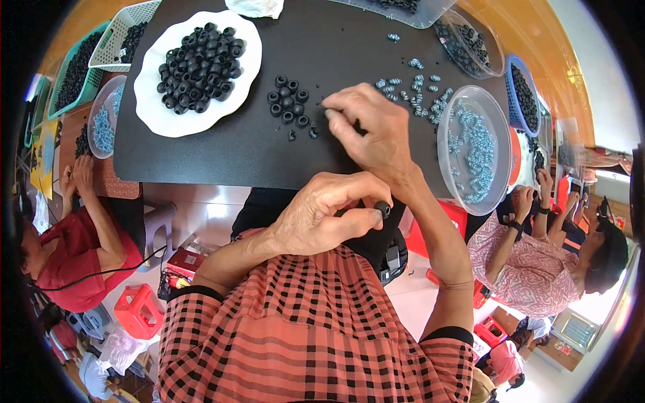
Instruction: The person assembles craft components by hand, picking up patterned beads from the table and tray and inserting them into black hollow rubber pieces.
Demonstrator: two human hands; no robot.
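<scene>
My left hand (326, 211), near the table's front edge, pinches a hollow round black part (383, 208) between thumb and forefinger. Farther out over the table is my right hand (373, 127), its thumb and forefinger brought together low to the surface. Whatever sits between those fingertips is too small to make out. Just left of it lies a small group of hollow black parts (287, 104), with a few tiny black bits beside them. A scalloped white plate (151, 101) heaped with the same black parts (201, 67) stands at the left.
Small blue-grey spiral pieces (416, 94) lie scattered at the right, beside a clear round tub (443, 144) holding more. Another clear tub (494, 64) and a blue basket (514, 111) hold black parts. Co-workers sit left and right. A white cloth (255, 7) lies at the far edge.
</scene>
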